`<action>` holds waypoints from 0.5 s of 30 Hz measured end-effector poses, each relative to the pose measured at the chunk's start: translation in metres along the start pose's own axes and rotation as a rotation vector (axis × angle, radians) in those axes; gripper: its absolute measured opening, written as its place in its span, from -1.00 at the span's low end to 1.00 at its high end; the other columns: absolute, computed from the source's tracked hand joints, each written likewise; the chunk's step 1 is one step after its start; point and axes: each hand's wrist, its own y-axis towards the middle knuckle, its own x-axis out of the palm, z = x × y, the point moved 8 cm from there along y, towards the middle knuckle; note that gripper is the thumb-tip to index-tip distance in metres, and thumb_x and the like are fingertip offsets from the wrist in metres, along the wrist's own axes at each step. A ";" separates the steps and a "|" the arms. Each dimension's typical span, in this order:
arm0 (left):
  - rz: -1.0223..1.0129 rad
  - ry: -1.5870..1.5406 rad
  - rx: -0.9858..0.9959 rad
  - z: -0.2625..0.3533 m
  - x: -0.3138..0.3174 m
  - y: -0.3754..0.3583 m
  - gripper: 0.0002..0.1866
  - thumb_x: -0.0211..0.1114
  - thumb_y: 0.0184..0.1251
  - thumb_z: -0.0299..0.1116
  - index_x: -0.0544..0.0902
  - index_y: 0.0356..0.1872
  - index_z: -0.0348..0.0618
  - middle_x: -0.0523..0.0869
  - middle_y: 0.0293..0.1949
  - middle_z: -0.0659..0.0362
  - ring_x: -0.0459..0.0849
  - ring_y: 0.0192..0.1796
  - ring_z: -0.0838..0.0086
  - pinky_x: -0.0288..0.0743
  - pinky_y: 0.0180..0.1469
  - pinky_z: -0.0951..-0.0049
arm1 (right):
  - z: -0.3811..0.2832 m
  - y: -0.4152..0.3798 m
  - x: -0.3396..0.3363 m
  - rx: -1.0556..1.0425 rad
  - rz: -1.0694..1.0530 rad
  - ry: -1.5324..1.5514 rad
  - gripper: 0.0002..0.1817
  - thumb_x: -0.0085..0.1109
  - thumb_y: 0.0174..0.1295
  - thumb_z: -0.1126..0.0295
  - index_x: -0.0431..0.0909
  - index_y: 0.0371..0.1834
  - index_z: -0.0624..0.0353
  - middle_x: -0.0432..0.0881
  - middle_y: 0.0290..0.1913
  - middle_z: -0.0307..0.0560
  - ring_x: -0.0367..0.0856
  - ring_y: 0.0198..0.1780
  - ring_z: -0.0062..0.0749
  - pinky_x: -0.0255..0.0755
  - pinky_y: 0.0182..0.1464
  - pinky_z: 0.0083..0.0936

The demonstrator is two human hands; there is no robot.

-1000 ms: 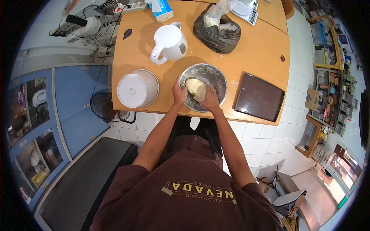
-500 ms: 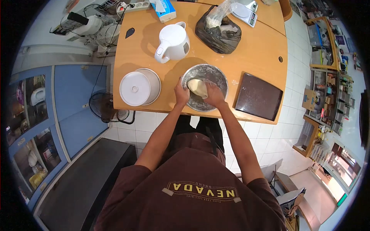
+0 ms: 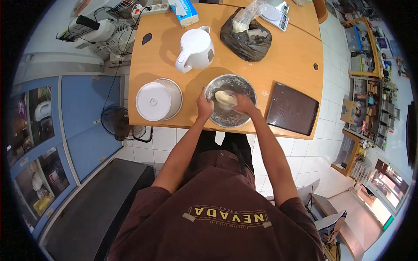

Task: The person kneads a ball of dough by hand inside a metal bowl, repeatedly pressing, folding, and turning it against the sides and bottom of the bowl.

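A metal bowl [image 3: 233, 119] with a floury inside stands near the table's front edge. Inside it is a pale lump of dough [image 3: 224, 98]. My left hand [image 3: 204, 105] grips the bowl's left rim, its fingers wrapped round the edge. Reaching in over the right side, my right hand [image 3: 244, 104] is closed on the right end of the dough; some of its fingertips are hidden.
On the wooden table [image 3: 287, 61] are a lidded white container [image 3: 153, 101], a white kettle [image 3: 196, 45], a black plastic bag [image 3: 248, 43], a dark tray [image 3: 292, 108], a kitchen scale [image 3: 274, 17], a blue-white box [image 3: 185, 13] and a power strip [image 3: 152, 8].
My right hand has shifted slightly to the right. The dough looks flatter and more stretched out than before. My left hand stays at the rim.
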 end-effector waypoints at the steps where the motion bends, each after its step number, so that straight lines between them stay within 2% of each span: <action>1: -0.023 -0.016 -0.004 0.002 -0.001 0.001 -0.32 0.11 -0.01 -0.74 0.37 0.30 -0.47 0.58 0.13 -0.28 0.54 0.20 -0.12 0.37 0.29 0.14 | 0.013 0.004 0.009 -0.041 -0.070 0.048 -0.14 0.38 -0.16 0.27 0.34 0.36 0.13 0.59 0.07 0.31 0.55 0.13 0.23 0.50 0.17 -0.14; 3: -0.037 -0.034 0.010 0.004 0.000 0.001 -0.32 0.10 -0.01 -0.74 0.36 0.30 -0.47 0.57 0.13 -0.28 0.54 0.21 -0.11 0.37 0.29 0.15 | 0.016 0.002 0.018 -0.045 -0.084 -0.046 -0.15 0.35 -0.12 0.18 0.34 0.36 0.13 0.59 0.09 0.31 0.52 0.19 0.21 0.37 0.29 -0.09; 5: -0.018 -0.036 0.042 -0.002 0.005 0.000 -0.32 0.09 -0.01 -0.75 0.37 0.31 -0.45 0.58 0.12 -0.28 0.56 0.19 -0.10 0.38 0.28 0.16 | -0.019 -0.016 0.006 -0.078 -0.057 -0.081 -0.14 0.32 -0.07 0.13 0.31 0.39 0.16 0.55 0.17 0.30 0.47 0.26 0.17 0.19 0.41 0.01; 8: -0.055 -0.079 -0.060 -0.001 0.004 -0.001 -0.32 0.06 -0.01 -0.76 0.38 0.31 -0.43 0.59 0.11 -0.29 0.58 0.17 -0.10 0.42 0.25 0.16 | -0.059 -0.030 0.008 0.022 0.077 -0.423 -0.06 0.30 0.00 0.04 0.18 0.46 0.19 0.28 0.43 0.16 0.25 0.45 0.02 -0.12 0.49 0.28; 11: -0.021 -0.006 -0.043 0.009 -0.001 0.001 -0.33 0.05 -0.01 -0.76 0.39 0.29 -0.43 0.61 0.08 -0.30 0.58 0.17 -0.11 0.44 0.23 0.17 | -0.071 -0.037 0.016 0.076 0.269 -0.392 -0.01 0.26 0.05 0.02 0.05 0.51 0.23 0.09 0.52 0.15 0.00 0.56 0.03 -0.40 0.46 0.44; 15: -0.043 -0.043 -0.014 -0.002 0.006 0.005 -0.35 0.08 0.00 -0.71 0.39 0.28 -0.45 0.62 0.08 -0.29 0.60 0.17 -0.07 0.42 0.26 0.18 | -0.069 -0.035 0.032 0.101 0.275 -0.298 0.02 0.23 0.10 -0.04 -0.05 0.56 0.17 -0.05 0.58 0.15 -0.20 0.60 0.12 -0.50 0.46 0.43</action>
